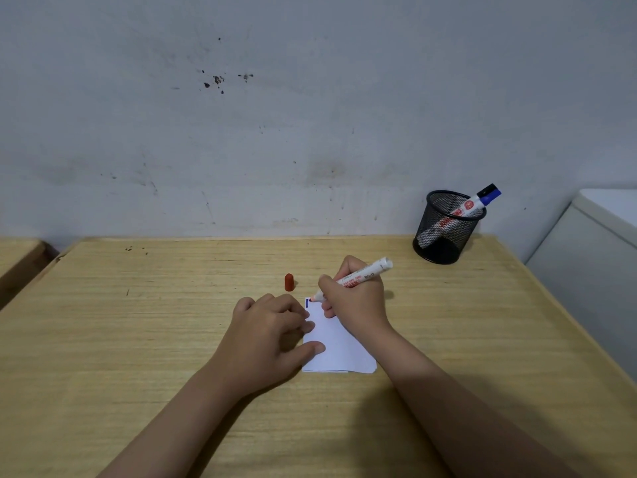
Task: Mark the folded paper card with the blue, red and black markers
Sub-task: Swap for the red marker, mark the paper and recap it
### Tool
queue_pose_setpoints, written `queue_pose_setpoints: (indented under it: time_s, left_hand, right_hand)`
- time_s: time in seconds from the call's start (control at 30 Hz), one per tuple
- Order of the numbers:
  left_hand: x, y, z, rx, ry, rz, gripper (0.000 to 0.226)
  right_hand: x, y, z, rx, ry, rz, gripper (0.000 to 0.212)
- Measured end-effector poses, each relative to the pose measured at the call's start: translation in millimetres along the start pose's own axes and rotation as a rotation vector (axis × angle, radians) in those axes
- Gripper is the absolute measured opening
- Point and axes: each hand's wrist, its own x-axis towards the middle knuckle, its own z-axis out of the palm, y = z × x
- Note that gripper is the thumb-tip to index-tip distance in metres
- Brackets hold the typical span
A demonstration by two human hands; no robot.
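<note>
A white folded paper card (339,350) lies on the wooden table (138,332) in front of me. A short blue mark (307,302) shows at its top left corner. My right hand (355,294) grips an uncapped red marker (358,277), whose tip touches the card beside the blue mark. My left hand (269,336) rests on the card's left edge, thumb and fingertips pressing it flat. The red cap (289,282) stands upright on the table just beyond the card. A blue-capped marker (477,201) and another marker with a black cap lean in the black mesh cup (444,229).
The mesh pen cup stands at the table's far right corner against a stained white wall (310,115). A white cabinet (593,257) adjoins the table's right edge. Another wooden surface (17,260) lies to the left across a gap.
</note>
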Motion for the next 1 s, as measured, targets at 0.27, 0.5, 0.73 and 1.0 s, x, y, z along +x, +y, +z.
queue_pose_setpoints:
  time_s: [0.27, 0.5, 0.73, 1.0]
  left_hand:
    - [1.0, -0.6, 1.0, 0.011, 0.007, 0.007, 0.045]
    - [1.5, -2.0, 1.4, 0.008, 0.003, 0.001, 0.043]
    - [24.4, -9.8, -3.9, -0.204, 0.237, -0.069, 0.012]
    - [53.6, -18.5, -13.6, -0.115, 0.019, -0.147, 0.015]
  right_hand:
    - [1.1, 0.7, -0.9, -0.062, -0.023, -0.003, 0.031]
    - [0.9, 0.5, -6.5, 0.248, 0.113, 0.028, 0.027]
    - [0.8, -2.7, -8.0, 0.443, 0.116, 0.068, 0.026]
    - [-10.7, -35.3, -23.9, 0.426, 0.007, -0.142, 0.020]
